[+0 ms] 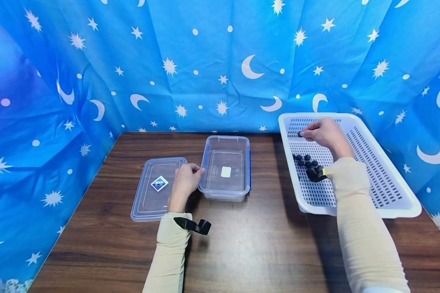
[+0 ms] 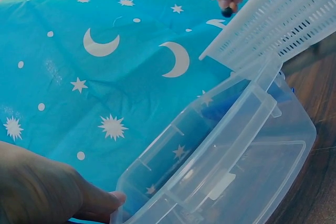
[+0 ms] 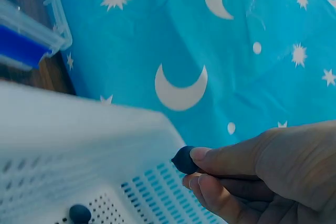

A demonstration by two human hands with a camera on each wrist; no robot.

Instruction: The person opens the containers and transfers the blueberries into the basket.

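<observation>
In the head view my left hand (image 1: 185, 181) pinches the left rim of a clear plastic container (image 1: 242, 193), its fingertips right at the edge. The container stands lidless on the table, and a pale square label lies on its bottom. Over the far left part of a white perforated basket (image 1: 399, 209), my right hand (image 1: 326, 132) holds a small dark blue ball (image 3: 184, 160) between thumb and fingers. That ball has a small pointed tip in the right wrist view. Several similar dark balls (image 1: 308, 164) lie in the basket, partly hidden behind the wrist strap.
A clear lid (image 1: 143, 203) with blue edging and a diamond-shaped sticker (image 1: 159, 183) lies left of the container, partly under my left hand. A dark wooden table (image 1: 249, 248) carries everything. Blue cloth (image 1: 212, 65) with moons and stars hangs behind and on both sides.
</observation>
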